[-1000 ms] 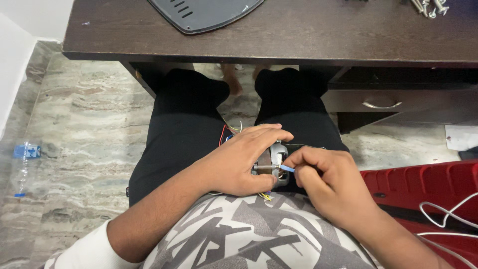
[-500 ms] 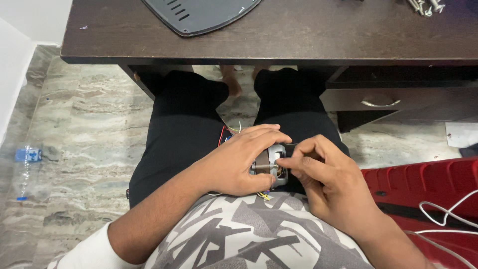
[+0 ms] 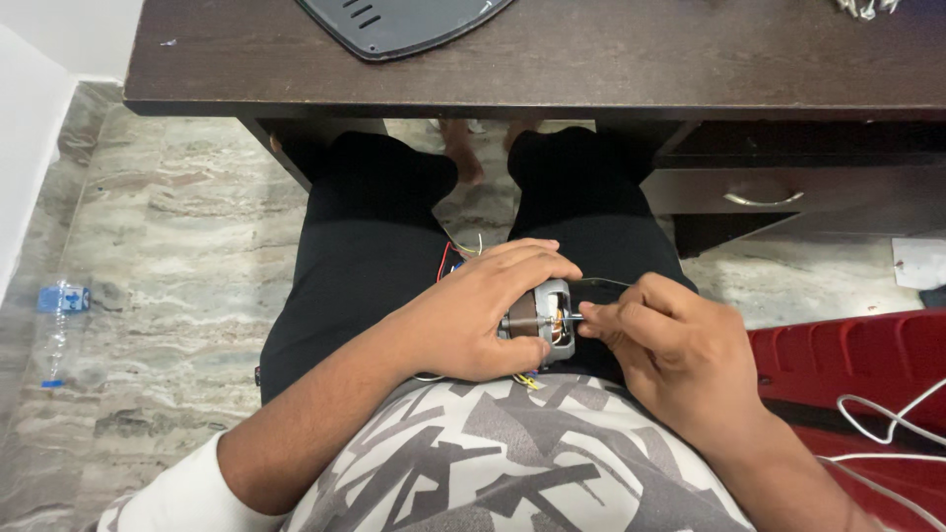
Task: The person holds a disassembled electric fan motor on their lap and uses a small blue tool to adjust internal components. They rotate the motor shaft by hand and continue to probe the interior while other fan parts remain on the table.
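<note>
My left hand is wrapped over a small electric motor resting on my lap, fingers curled across its top and thumb underneath, so most of the housing is hidden under my palm. Only the right end of the motor shows: a grey metal frame with copper windings inside and a short shaft pointing toward my other hand.

My right hand sits just beside that open end, fingertips pinched together on something thin at the shaft; I cannot tell what the pinched piece is. A dark thin wire arcs from the top of the motor over to my right knuckles. Red and yellow leads stick out from under my left fingers on the far side, and a few yellow strands show below the motor against my shirt.

The motor lies on my black trousers, between my thighs, close to my patterned grey shirt. Ahead is the dark wooden desk with a grey plastic cover on it. A red crate stands to my right and a plastic bottle lies on the marble floor to my left.
</note>
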